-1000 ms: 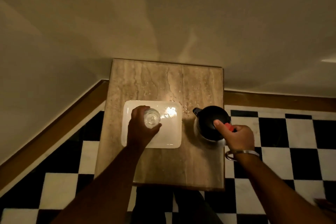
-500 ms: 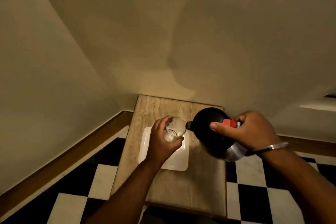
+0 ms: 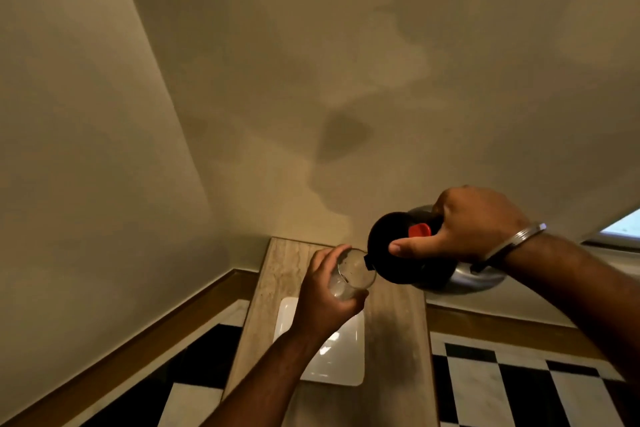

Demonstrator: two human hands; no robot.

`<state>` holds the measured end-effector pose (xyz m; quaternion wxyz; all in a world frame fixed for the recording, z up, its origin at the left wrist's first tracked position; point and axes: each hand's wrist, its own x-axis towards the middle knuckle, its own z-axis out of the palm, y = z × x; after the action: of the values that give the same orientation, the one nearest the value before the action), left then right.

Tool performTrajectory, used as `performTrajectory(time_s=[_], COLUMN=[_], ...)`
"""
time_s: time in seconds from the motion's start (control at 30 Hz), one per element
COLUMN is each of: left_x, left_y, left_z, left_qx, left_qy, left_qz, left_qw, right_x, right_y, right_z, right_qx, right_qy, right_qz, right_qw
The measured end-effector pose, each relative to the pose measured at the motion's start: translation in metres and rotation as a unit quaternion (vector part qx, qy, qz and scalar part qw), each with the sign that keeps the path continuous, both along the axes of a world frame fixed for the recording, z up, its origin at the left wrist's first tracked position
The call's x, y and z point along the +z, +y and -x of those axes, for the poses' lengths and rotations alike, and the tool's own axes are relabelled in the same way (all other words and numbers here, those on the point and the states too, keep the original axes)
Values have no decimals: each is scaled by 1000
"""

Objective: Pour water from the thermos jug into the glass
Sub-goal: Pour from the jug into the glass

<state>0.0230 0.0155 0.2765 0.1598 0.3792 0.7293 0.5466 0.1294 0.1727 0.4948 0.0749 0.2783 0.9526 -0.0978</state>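
Observation:
My left hand [image 3: 323, 298] grips a clear glass [image 3: 353, 276] and holds it in the air above the table, tilted toward the right. My right hand [image 3: 471, 225] holds the thermos jug [image 3: 398, 253], a steel body with a black lid and a red button, by its handle. The jug is tipped to the left, and its black spout sits at the glass's rim. A little clear water shows in the bottom of the glass. My thumb rests on the lid just below the red button.
Below the hands stands a narrow stone-topped table [image 3: 394, 340] with a white rectangular tray [image 3: 346, 367] on it. The table sits in a wall corner, with black-and-white checkered floor [image 3: 519, 385] on both sides. A metal bracelet [image 3: 516, 239] is on my right wrist.
Both hands have lifted higher off the table. The jug tipped further left until its spout reached the glass's rim. The view tilted upward toward the wall.

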Motion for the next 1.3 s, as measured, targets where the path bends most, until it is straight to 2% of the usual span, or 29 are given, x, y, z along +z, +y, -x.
performTrajectory(time_s=[0.27, 0.6, 0.9, 1.3], left_x=[25, 41, 45, 48], left_y=[-5, -10, -12, -14], left_z=[3, 1, -8, -14], left_qx=[-7, -19, -24, -15], left_qy=[17, 24, 23, 43], left_qz=[-17, -36, -57, -61], left_qw=[1000, 999, 998, 997], right_x=[34, 64, 78, 82], right_y=[-18, -38, -57, -64], right_z=[14, 16, 10, 4], right_qx=[80, 98, 88, 97], right_qy=[-25, -33, -54, -56], right_qz=[-117, -211, -246, -248], right_qw=[990, 972, 964, 962])
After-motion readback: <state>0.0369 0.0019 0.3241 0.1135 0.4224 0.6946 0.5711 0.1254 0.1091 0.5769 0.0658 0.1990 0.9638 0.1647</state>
